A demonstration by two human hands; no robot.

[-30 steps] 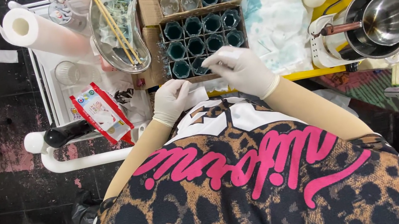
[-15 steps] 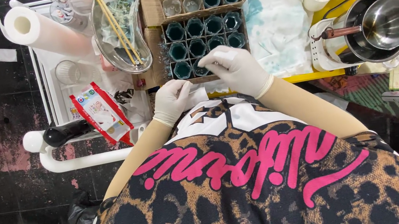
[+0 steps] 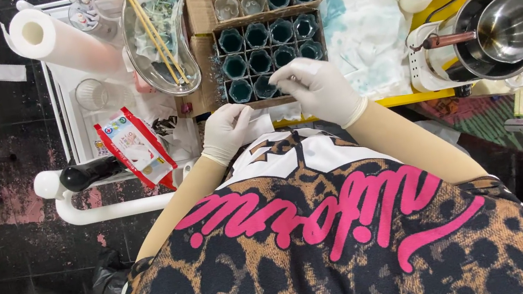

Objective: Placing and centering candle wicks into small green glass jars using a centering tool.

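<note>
Both gloved hands, left hand (image 3: 228,130) and right hand (image 3: 317,89), pinch a limp white tissue (image 3: 263,124); light, tear-prone, best gripped at edges.

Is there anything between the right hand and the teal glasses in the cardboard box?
Nothing visible. The right hand hovers at the near edge of the cardboard box, directly beside the teal glasses. The left hand is off to the side.

Bright, even overhead light, sharp focus, glare on the steel pot (image 3: 506,24) (edges bend slightly, dark floor dim).
</note>
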